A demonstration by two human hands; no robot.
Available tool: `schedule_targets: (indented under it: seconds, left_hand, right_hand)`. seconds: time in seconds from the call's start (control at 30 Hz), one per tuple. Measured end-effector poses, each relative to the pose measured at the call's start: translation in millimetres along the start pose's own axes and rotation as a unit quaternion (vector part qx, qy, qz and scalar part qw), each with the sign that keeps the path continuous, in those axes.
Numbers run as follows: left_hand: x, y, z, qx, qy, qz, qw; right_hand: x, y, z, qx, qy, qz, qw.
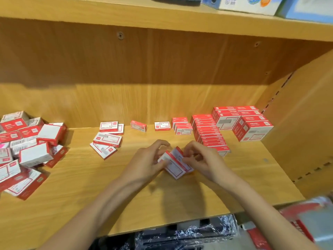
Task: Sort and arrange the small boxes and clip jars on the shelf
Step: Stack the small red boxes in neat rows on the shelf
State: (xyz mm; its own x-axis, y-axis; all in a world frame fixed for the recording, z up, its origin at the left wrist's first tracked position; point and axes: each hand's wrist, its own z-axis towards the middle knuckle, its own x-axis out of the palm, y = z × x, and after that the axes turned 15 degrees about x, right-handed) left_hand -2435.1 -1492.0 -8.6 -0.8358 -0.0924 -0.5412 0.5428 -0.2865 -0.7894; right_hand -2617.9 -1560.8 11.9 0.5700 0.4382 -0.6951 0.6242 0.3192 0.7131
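From the head camera, both hands meet over the middle of the wooden shelf (180, 204). The left hand (146, 159) and the right hand (201, 159) hold together a small bunch of red and white boxes (175, 164), tilted, just above the shelf board. The grip of the left hand is closed on the left side of the bunch, with the thumb on its white face. The grip of the right hand is closed on the upper right edge, fingers curled and pinching it.

At the left end of the shelf lies a loose pile of boxes (27, 150), thrown over each other at many angles. Between this pile and the hands there is a small group of flat boxes (108, 139), some lying one on another. Near the back wall stand two single boxes (138, 126), apart from each other. To the right of them is a short stack (182, 126), then a long neat row of boxes (207, 132) that runs from the back toward the right hand. At the far right, close to the side panel, stand larger cartons (248, 125), stacked tidy.

On the upper shelf (126, 15) some blue and white packages (252, 4) are partly seen. Below the shelf edge are wrapped dark goods (189, 231), blurred.
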Motion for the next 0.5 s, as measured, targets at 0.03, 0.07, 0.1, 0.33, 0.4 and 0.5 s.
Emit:
schedule_targets:
  seconds: [0.03,0.07,0.1,0.33,0.4,0.5]
  left_hand:
    - [8,-1,6,-0.001,0.005,-0.001,1.0]
    - [17,-2,11,0.001,0.013,-0.005,1.0]
    - [25,-4,16,0.004,0.022,-0.012,1.0]
    - [47,-11,46,0.1,0.055,0.076,0.991]
    - [54,-11,50,0.104,0.049,0.082,0.99]
    - [71,-13,55,0.105,0.055,0.083,0.99]
  right_hand:
    - [-1,-4,-5,0.006,0.001,-0.022,1.0]
    - [-2,-9,-10,0.011,-0.001,-0.045,0.999]
    - [-3,-15,-15,0.014,-0.007,-0.06,0.998]
    - [-53,-55,-24,0.025,-0.087,-0.166,0.982]
    - [-56,-61,-19,-0.011,-0.101,-0.195,0.976]
    - [-46,-77,-18,-0.042,-0.151,-0.257,0.954]
